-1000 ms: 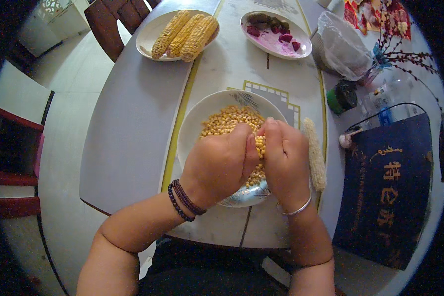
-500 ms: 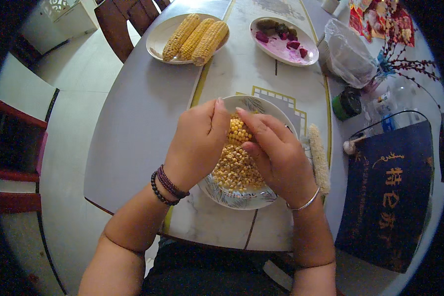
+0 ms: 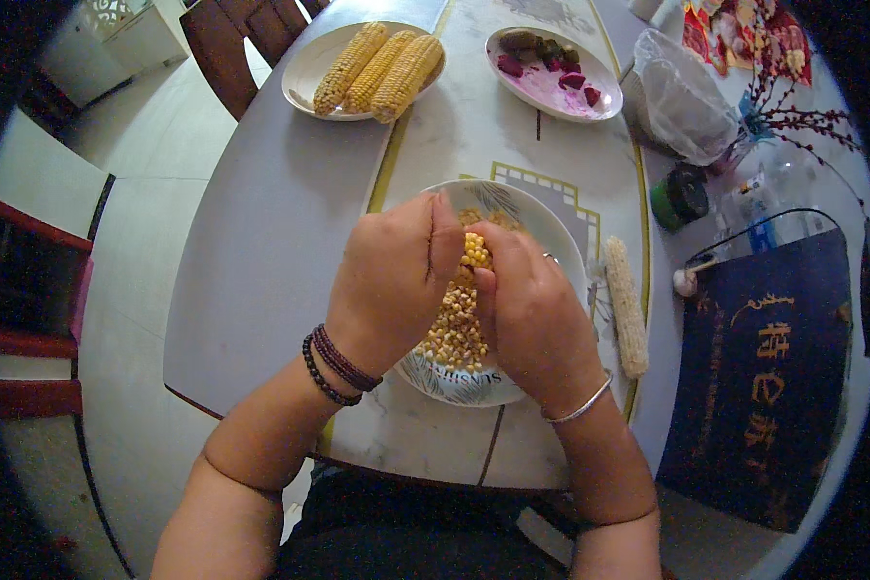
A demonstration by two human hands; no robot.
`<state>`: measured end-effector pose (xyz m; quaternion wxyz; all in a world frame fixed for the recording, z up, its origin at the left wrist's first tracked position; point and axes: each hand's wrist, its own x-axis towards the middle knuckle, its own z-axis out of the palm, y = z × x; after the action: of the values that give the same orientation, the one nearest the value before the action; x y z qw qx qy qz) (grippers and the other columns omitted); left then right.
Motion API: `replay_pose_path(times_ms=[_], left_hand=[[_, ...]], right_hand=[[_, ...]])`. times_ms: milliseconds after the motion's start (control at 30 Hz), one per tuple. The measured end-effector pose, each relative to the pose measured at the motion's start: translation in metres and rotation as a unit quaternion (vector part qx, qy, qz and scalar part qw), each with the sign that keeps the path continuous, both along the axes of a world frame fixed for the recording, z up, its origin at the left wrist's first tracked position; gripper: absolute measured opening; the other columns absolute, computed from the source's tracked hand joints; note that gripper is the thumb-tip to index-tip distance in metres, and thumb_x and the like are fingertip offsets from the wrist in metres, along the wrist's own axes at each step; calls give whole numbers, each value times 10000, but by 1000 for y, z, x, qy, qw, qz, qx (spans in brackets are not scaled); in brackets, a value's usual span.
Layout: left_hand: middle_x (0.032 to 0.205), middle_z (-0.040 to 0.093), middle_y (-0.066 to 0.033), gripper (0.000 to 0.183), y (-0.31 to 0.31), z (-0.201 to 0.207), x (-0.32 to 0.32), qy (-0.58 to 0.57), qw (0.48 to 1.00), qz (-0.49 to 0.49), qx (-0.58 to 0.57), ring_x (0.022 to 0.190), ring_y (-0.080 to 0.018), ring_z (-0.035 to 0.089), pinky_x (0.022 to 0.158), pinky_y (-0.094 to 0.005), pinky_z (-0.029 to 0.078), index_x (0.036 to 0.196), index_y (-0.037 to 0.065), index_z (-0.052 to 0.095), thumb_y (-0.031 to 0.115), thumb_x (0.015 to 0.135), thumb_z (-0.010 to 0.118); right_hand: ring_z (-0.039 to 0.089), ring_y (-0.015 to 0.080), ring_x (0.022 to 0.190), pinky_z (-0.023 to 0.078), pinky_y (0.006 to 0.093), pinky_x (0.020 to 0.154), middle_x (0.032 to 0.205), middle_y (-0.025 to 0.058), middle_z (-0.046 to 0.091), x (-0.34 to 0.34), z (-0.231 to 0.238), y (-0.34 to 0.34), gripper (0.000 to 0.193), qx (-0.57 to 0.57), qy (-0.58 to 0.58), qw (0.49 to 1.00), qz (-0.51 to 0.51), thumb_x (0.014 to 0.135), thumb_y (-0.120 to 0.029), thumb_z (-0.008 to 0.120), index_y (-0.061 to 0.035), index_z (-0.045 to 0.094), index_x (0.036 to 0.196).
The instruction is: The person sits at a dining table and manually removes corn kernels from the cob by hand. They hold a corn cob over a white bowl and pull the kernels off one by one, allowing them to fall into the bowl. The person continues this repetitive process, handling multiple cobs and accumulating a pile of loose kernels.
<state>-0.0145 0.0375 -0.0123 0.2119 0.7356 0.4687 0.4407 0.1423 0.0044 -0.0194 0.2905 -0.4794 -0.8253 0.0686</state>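
Between my two hands, over a patterned white plate (image 3: 557, 232), is an ear of corn (image 3: 477, 249) with yellow kernels still showing on part of it. My left hand (image 3: 396, 271) is closed around one end, its thumb along the top. My right hand (image 3: 539, 307) wraps the other side, fingers and thumb pressed against the kernels. Most of the ear is hidden by the hands. Loose corn kernels (image 3: 451, 333) lie heaped in the plate below. A bare corncob (image 3: 626, 307), stripped of kernels, rests on the table just right of the plate.
Three corn ears (image 3: 367, 72) lie on a white plate (image 3: 300, 92) at the far left. Another plate (image 3: 556, 101) at the far right holds dark red pieces. Along the right edge are a plastic-lined container (image 3: 681, 106), a dark green jar (image 3: 681, 200) and a dark blue bag (image 3: 759, 387).
My right hand has shifted left and turned inward, closer to my left hand. Less of the corn shows between them now. My left hand stays almost in place.
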Motion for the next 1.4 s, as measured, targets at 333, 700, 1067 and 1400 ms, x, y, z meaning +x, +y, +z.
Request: replay_pose_path(times_ms=[333,700,1067,1400], left_hand=[[685,550,-258,356,2,-1,-2,-7,1000,-15,-1,647,-448,564,571,-483,442,764,-28,540,200,1014,431],[690,547,-218,326,8,0,-5,-145,984,-46,-90,604,-398,560,557,-408,447,811,-25,534,252,977,573],[741,535,-111,180,-1,-3,1,-39,994,-90,57,632,-221,538,580,-338,448,868,38,535,176,915,642],[776,547,-190,248,2,-11,3,-22,993,-82,77,685,-382,579,615,-415,469,976,21,485,204,922,643]], right_hand=[[619,402,967,509,449,868,1062,242,617,3,-2,-1,326,-58,66,996,18,973,-170,525,50,502,1213],[629,396,1020,488,428,900,1127,251,638,7,0,3,395,-91,220,970,46,1009,-210,513,34,516,1320],[661,309,949,500,372,848,1031,210,669,3,5,-3,334,-213,364,906,-30,1045,-221,422,38,619,1124],[634,298,916,480,378,843,951,179,641,1,4,2,314,-143,340,929,7,1050,-262,424,2,589,1093]])
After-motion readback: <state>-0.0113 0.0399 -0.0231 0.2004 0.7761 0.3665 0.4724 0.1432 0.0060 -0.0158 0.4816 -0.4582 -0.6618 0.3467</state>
